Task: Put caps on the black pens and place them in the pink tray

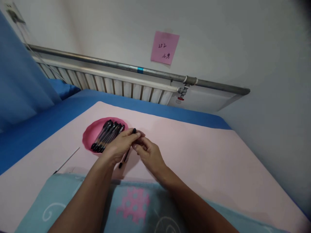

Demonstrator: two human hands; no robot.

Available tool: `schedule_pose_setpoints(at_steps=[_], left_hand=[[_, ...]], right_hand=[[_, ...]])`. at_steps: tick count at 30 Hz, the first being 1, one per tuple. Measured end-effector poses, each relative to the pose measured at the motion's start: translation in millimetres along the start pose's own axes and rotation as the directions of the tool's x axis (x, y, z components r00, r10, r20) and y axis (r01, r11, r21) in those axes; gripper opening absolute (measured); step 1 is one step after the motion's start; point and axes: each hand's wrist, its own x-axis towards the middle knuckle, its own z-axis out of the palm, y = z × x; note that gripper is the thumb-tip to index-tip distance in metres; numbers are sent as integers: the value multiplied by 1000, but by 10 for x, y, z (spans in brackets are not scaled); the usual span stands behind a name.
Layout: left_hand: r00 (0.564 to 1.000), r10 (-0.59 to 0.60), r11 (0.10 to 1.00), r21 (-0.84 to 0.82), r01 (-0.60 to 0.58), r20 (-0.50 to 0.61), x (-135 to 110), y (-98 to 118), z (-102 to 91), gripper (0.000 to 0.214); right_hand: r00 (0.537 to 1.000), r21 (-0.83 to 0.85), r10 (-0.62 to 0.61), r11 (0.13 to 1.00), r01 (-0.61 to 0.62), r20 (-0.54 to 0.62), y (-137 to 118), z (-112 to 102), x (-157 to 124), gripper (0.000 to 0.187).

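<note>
A black pen (126, 157) stands tilted between my two hands, its dark upper end showing above my fingers and its lower end near the pink sheet. My left hand (121, 142) is closed on it, thumb and fingers pinching the upper part. Close against it, my right hand (151, 154) has its fingertips curled in at the pen's middle; the exact contact there is partly hidden. Just left of my left hand, a pink scalloped bowl (87, 132) holds several black-capped clear pens (107, 134) lying side by side. My left wrist covers part of its rim.
A thin white pen refill (68, 160) with a dark tip lies left on the pink sheet (194, 155). Teal patterned fabric (134, 220) lies in front. Behind are a radiator (126, 89), a metal pipe (97, 61) and a wall with a pink note (165, 48).
</note>
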Motion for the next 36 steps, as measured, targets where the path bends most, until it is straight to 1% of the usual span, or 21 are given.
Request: schedule_pose_setpoints(at_steps=[2, 4, 5, 7, 9, 11, 15, 17, 19, 21, 24, 26, 28, 30, 32, 34, 36], left_hand=[[999, -3, 1000, 18, 3, 45, -5, -33, 77, 22], [998, 9, 998, 64, -13, 63, -2, -55, 85, 26], [998, 19, 995, 98, -24, 52, 1, -56, 62, 28], [998, 58, 982, 179, -53, -22, 7, -35, -20, 33], [984, 106, 968, 241, -70, -140, 10, 8, -118, 36], [968, 127, 963, 262, -67, -218, 13, 50, -194, 34], [964, 121, 968, 245, -61, -238, 33, 65, -254, 28], [961, 123, 971, 232, -64, -247, 45, 52, -267, 27], [955, 132, 974, 216, -74, -267, 49, 49, -287, 27], [945, 151, 973, 215, -89, -291, 39, 64, -318, 27], [924, 186, 955, 285, -89, -335, 9, 104, -374, 27], [908, 195, 936, 347, -59, -371, -9, 124, -407, 28], [894, 184, 927, 374, -20, -408, -19, 137, -435, 29], [886, 159, 931, 365, 12, -436, -26, 150, -465, 29], [880, 155, 936, 353, 15, -448, -28, 167, -508, 28], [860, 181, 935, 356, 0, -477, -28, 186, -570, 27], [827, 221, 927, 375, -14, -516, -26, 201, -646, 26]], right_hand=[[999, 70, 47, 997, -45, -19, 5, 5, 18, 20], [994, 71, 105, 992, -102, -31, 31, 3, 28, 20], [991, 47, 128, 991, -127, -26, 49, -1, 32, 20], [986, -57, 167, 984, -167, -6, 95, -11, 39, 20], [981, -216, 195, 958, -189, 6, 150, -18, 46, 21], [981, -380, 193, 909, -169, 26, 206, -17, 51, 24], [980, -611, 158, 790, -51, 122, 257, 16, 55, 26], [977, -708, 154, 706, -4, 148, 246, 44, 55, 24], [975, -787, 157, 616, 28, 157, 226, 74, 53, 25], [972, -837, 166, 544, 50, 166, 211, 104, 49, 30], [966, -870, 189, 488, 65, 178, 203, 143, 41, 35], [963, -879, 199, 472, 69, 183, 205, 156, 33, 36], [963, -877, 190, 474, 80, 190, 208, 154, 26, 37], [964, -862, 174, 499, 89, 200, 212, 134, 23, 38], [966, -841, 165, 536, 80, 197, 215, 104, 26, 37], [970, -820, 163, 570, 57, 180, 215, 74, 33, 34], [973, -802, 160, 596, 38, 165, 212, 53, 37, 31]])
